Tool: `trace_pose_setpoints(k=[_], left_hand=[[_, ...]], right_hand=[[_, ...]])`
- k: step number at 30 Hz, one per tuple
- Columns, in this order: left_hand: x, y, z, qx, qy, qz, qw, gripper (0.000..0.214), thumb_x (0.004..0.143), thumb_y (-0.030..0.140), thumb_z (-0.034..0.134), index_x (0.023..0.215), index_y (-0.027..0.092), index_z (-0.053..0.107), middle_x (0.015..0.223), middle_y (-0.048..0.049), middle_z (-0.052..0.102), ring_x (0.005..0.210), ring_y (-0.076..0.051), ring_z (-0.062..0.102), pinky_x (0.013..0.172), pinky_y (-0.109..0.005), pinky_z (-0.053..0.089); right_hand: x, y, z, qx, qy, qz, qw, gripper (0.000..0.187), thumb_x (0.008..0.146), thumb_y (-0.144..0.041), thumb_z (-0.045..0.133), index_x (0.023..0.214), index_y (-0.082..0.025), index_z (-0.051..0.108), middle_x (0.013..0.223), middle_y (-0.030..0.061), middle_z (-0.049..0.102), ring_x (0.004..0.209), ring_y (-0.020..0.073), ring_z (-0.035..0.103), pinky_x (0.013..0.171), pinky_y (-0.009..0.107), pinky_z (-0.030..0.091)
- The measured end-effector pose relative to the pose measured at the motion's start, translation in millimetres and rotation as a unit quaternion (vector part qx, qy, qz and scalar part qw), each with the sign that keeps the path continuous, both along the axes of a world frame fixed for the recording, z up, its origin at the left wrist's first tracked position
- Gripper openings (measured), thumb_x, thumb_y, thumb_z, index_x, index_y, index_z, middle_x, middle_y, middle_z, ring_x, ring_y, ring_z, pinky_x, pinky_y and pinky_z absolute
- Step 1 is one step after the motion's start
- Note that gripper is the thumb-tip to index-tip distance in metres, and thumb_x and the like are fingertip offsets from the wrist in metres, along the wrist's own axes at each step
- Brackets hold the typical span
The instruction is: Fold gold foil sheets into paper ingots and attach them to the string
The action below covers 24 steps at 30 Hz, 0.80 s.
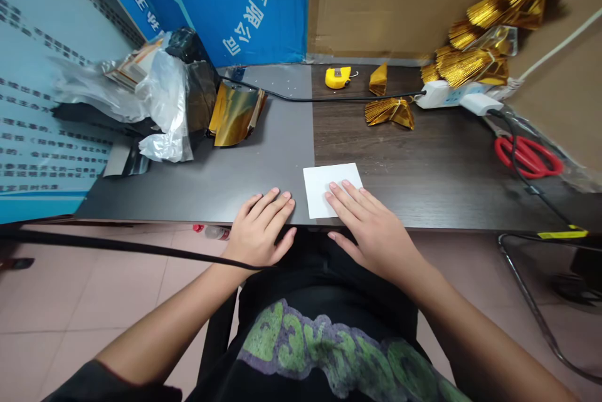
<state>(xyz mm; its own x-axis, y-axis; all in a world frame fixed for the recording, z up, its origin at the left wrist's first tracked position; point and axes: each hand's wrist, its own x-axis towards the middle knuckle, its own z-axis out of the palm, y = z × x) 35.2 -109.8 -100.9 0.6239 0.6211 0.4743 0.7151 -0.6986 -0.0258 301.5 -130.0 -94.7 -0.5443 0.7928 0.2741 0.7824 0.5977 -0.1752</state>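
A small white square of paper [316, 192] lies flat near the front edge of the dark table. Across its right part rest the fingers of my right hand [369, 226], stretched out with the thumb hanging at the table's edge. My left hand [263, 226] lies on the grey part of the tabletop, left of the paper and apart from it. Its fingers are extended and hold nothing. What may be under either palm is hidden.
Behind are a yellow tape measure [337, 78], folded gold paper pieces [388, 112], and a stack of gold sheets [235, 115]. Red-handled scissors [529, 156] and a white power strip [444, 95] sit right. Plastic bags [164, 95] crowd the left. A black cable [301, 100] crosses the back.
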Motion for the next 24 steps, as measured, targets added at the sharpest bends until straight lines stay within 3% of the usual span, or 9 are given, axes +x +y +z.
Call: trace_pose_setpoints(k=[4, 10, 16, 24], left_hand=[[10.4, -0.3, 5.6, -0.028, 0.005, 0.022, 0.999, 0.050, 0.094, 0.039, 0.058, 0.140, 0.019, 0.057, 0.135, -0.0110, 0.067, 0.128, -0.029, 0.060, 0.103, -0.043, 0.044], [22.4, 4.9, 15.1, -0.097, 0.040, 0.023, 0.994, 0.055, 0.097, 0.047, 0.052, 0.144, 0.018, 0.053, 0.151, -0.0082, 0.055, 0.138, -0.032, 0.050, 0.104, -0.046, 0.041], [22.8, 9.1, 19.0, -0.110, 0.051, 0.006, 0.993, 0.052, 0.099, 0.045, 0.051, 0.143, 0.017, 0.054, 0.154, -0.0093, 0.052, 0.140, -0.032, 0.048, 0.105, -0.048, 0.040], [21.6, 14.5, 21.3, -0.117, 0.057, -0.013, 0.991, 0.051, 0.097, 0.045, 0.054, 0.138, 0.015, 0.057, 0.153, -0.0072, 0.052, 0.138, -0.030, 0.049, 0.104, -0.046, 0.041]], right_hand=[[1.4, 0.9, -1.2, 0.008, 0.009, 0.007, 1.000, 0.060, 0.099, -0.027, 0.053, 0.156, -0.013, 0.038, 0.158, 0.0140, 0.043, 0.149, 0.0341, 0.039, 0.116, 0.059, 0.044], [1.2, 1.5, -2.1, 0.047, 0.021, 0.006, 0.999, 0.045, 0.101, -0.031, 0.054, 0.142, -0.012, 0.056, 0.147, 0.0150, 0.057, 0.140, 0.0352, 0.051, 0.108, 0.057, 0.051], [-0.1, 0.9, 2.8, 0.058, -0.001, 0.011, 0.998, 0.038, 0.099, -0.025, 0.058, 0.136, -0.023, 0.063, 0.149, 0.0121, 0.056, 0.139, 0.0350, 0.052, 0.106, 0.055, 0.051], [-1.5, 6.0, 5.5, 0.046, 0.020, 0.080, 0.996, 0.039, 0.100, -0.022, 0.054, 0.137, -0.009, 0.061, 0.146, 0.0145, 0.058, 0.141, 0.0299, 0.051, 0.113, 0.049, 0.051]])
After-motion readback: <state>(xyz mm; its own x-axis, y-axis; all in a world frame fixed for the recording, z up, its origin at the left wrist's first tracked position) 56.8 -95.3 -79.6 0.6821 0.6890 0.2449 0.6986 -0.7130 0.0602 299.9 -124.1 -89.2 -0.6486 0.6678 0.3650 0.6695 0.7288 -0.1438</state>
